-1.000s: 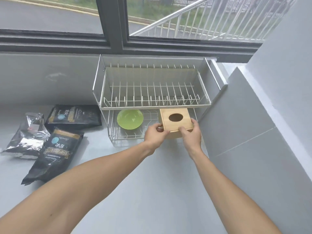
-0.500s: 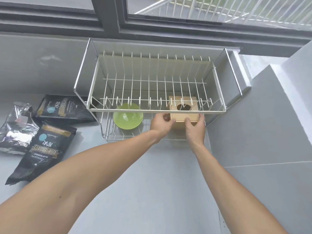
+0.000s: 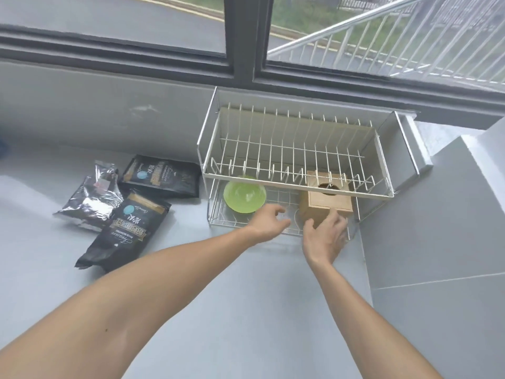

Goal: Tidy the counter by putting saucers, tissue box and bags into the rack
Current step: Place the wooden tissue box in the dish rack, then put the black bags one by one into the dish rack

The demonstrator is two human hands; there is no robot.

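The wooden tissue box (image 3: 325, 202) stands on the lower tier of the two-tier wire rack (image 3: 296, 184), at its right side. A green saucer (image 3: 244, 197) lies on the same tier to the left. My left hand (image 3: 269, 222) hovers in front of the rack between saucer and box, fingers apart, holding nothing. My right hand (image 3: 325, 236) is just in front of the box, fingers spread, off it. Three bags lie on the counter left of the rack: two black ones (image 3: 161, 172) (image 3: 128, 231) and a silvery one (image 3: 91, 198).
The rack's upper tier is bare wire. A grey wall and window sill (image 3: 109, 64) run behind the counter. A raised grey tiled block (image 3: 437, 228) closes in the right side. Bare grey counter (image 3: 246, 310) lies under my forearms.
Both hands pushed the tissue box onto the rack's lower tier, then let go and drew back a little. The camera view shifted right and up.
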